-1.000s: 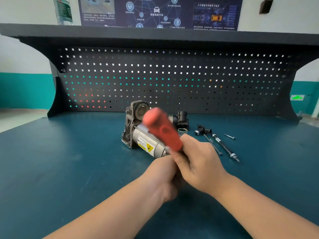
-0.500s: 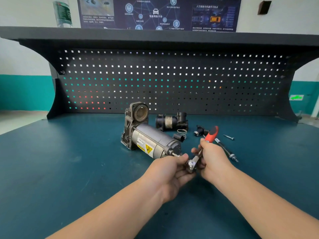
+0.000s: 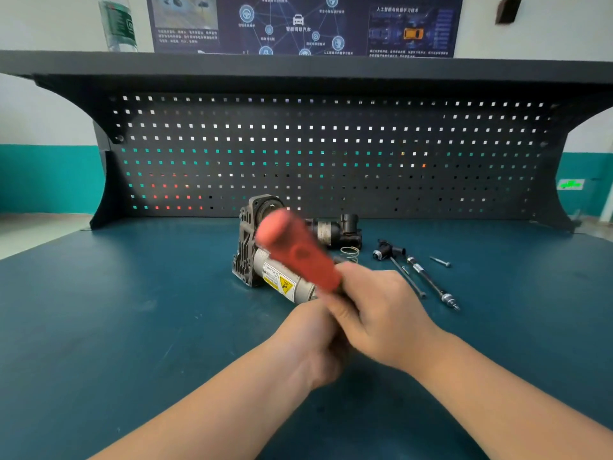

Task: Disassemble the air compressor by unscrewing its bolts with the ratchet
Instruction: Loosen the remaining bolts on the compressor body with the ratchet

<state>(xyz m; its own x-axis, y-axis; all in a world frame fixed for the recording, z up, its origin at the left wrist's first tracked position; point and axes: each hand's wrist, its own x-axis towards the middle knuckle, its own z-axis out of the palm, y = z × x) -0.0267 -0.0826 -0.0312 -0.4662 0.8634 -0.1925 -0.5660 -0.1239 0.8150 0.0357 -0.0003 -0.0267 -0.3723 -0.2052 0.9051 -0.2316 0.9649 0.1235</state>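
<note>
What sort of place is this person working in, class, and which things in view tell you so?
Probably a vehicle-technology training workshop: a blue-topped workbench backed by a black pegboard, a car-technology poster on the wall, and a part-dismantled air compressor with loose bolts.

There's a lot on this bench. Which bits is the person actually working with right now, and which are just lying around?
In use:
- ratchet with the red handle, gripped by the right hand
- left hand beneath it; what it holds is hidden
- air compressor

Lying about:
- black cylindrical part
- wire spring
- long bolts
- small screw
- bottle on the shelf
</note>
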